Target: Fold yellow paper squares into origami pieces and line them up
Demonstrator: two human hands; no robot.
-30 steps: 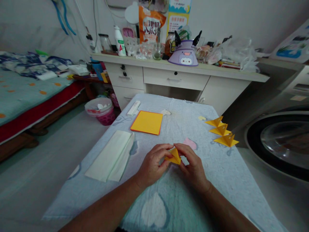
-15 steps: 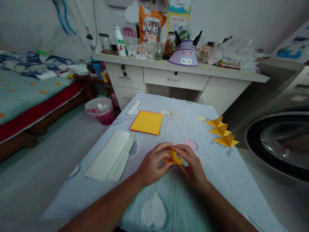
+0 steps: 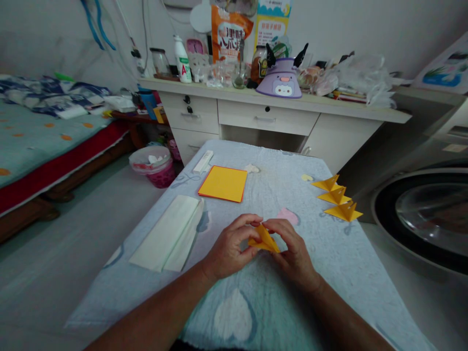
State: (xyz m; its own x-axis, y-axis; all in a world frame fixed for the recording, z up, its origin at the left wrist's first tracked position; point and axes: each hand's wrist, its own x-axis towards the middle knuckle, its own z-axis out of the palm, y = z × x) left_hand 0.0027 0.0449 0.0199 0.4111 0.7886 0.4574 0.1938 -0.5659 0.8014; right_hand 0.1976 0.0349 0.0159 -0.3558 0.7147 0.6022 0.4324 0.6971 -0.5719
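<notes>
A small folded yellow paper piece (image 3: 266,240) is held between both hands above the cloth-covered table (image 3: 292,302). My left hand (image 3: 234,241) pinches its left side with thumb and fingers. My right hand (image 3: 292,246) grips its right side, fingertips meeting near the top. Part of the paper is hidden behind the fingers. Beyond my hands lies a stack of square yellow paper (image 3: 223,183) with an orange-red edge showing. Three folded yellow paper pieces (image 3: 336,196) stand in a row at the table's right edge.
A pale folded cloth or paper (image 3: 164,234) lies left of my hands, with a white narrow box (image 3: 203,162) farther back. Behind the table is a white desk (image 3: 266,117) crowded with items. A pink bin (image 3: 161,168) stands left, a washing machine (image 3: 431,209) right.
The yellow paper piece has turned slightly, and more of its right side shows as my right-hand fingers spread a little. My left hand has barely moved.
</notes>
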